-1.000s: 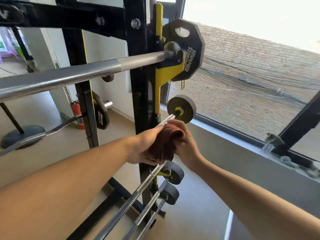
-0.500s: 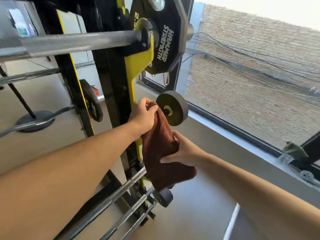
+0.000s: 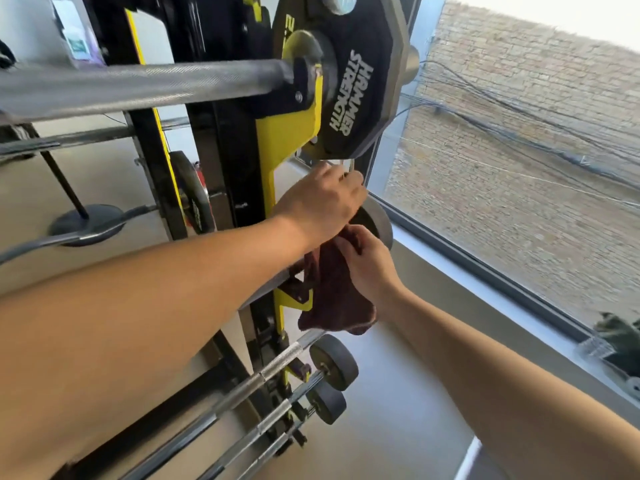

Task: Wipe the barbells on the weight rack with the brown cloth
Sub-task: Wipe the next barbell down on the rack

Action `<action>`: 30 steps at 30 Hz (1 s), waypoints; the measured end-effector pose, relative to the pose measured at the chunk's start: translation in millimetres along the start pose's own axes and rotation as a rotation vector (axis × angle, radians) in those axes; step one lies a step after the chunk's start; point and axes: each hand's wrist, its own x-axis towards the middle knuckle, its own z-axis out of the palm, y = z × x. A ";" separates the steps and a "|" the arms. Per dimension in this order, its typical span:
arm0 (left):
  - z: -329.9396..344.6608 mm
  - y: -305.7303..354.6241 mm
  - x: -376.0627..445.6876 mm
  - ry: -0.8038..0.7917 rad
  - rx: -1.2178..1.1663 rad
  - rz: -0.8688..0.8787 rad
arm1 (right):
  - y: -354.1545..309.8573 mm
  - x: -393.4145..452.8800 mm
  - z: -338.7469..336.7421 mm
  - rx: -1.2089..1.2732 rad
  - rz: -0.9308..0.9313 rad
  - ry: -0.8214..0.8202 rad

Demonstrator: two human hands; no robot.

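Note:
My right hand (image 3: 369, 266) pinches the top of the brown cloth (image 3: 332, 301), which hangs down beside the black and yellow weight rack (image 3: 266, 161). Just above it, my left hand (image 3: 320, 204) lies with curled fingers against the small grey end plate (image 3: 377, 221) of a short barbell. Its grasp is hidden. That barbell's shaft (image 3: 265, 289) shows below my left forearm. Two more short barbells (image 3: 277, 362) (image 3: 273, 422) rest lower on the rack. A long knurled barbell (image 3: 138, 84) with a large black plate (image 3: 360, 91) sits above.
A window with a grey sill (image 3: 485, 289) runs along the right, close to the barbell ends, with a brick wall outside. On the left floor stand a round black base (image 3: 86, 220) and a curved bar (image 3: 52, 240). Another plate (image 3: 192, 192) hangs behind the rack upright.
The view has moved closer to the rack. My right hand rose from the cloth's middle to pinch its top, and my left hand shifted up against the small end plate.

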 end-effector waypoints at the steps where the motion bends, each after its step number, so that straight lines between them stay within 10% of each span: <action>1: 6.1 5.9 2.5 -0.158 0.069 -0.049 | -4.4 6.9 3.4 -0.122 -0.005 -0.034; 4: 21.0 23.9 -9.1 -0.445 0.000 -0.180 | -10.3 11.1 10.1 -0.400 0.005 -0.069; 9: 24.5 11.3 -48.1 -0.375 -0.279 -0.160 | 1.5 -4.7 6.2 -0.610 -0.306 0.046; 15: 15.3 11.3 -80.9 -0.474 -0.428 -0.221 | 1.5 12.1 24.5 -0.885 -0.523 -0.374; 22: 4.6 0.2 -106.4 -0.393 -0.456 -0.365 | -12.8 62.8 21.4 -0.978 -0.573 -0.470; 30: -20.2 -18.2 -121.1 -0.688 -0.421 -0.556 | -26.4 34.0 44.2 -0.823 -0.648 -0.452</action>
